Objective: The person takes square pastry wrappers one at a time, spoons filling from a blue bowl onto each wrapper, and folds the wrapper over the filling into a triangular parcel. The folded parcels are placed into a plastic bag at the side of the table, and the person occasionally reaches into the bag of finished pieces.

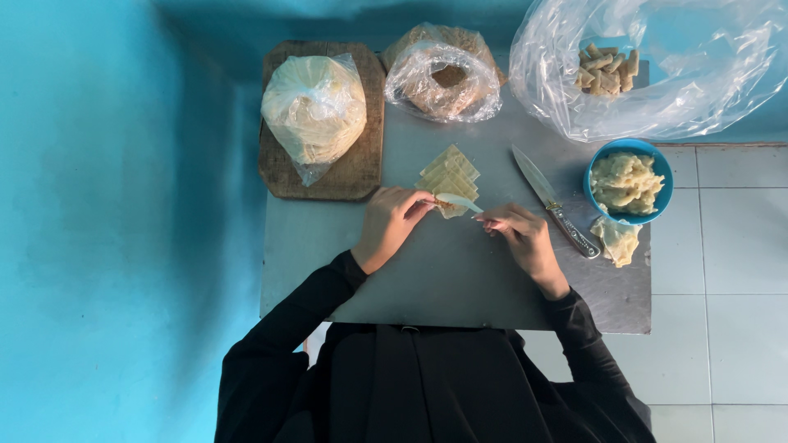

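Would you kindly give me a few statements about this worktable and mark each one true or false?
1. Both hands, left hand and right hand, hold a pale wrapper. True.
2. The knife is in the right hand. False: it lies on the metal table.
3. The blue bowl holds pale filling. True.
4. The wooden board is bare. False: a bagged stack sits on it.

A small home-style food-preparation corner: a grey metal table stands against a painted blue wall on a pale tiled floor, carrying a wooden cutting board, a knife, a blue bowl of dough-like filling, and plastic bags of wrappers and rolled snacks.
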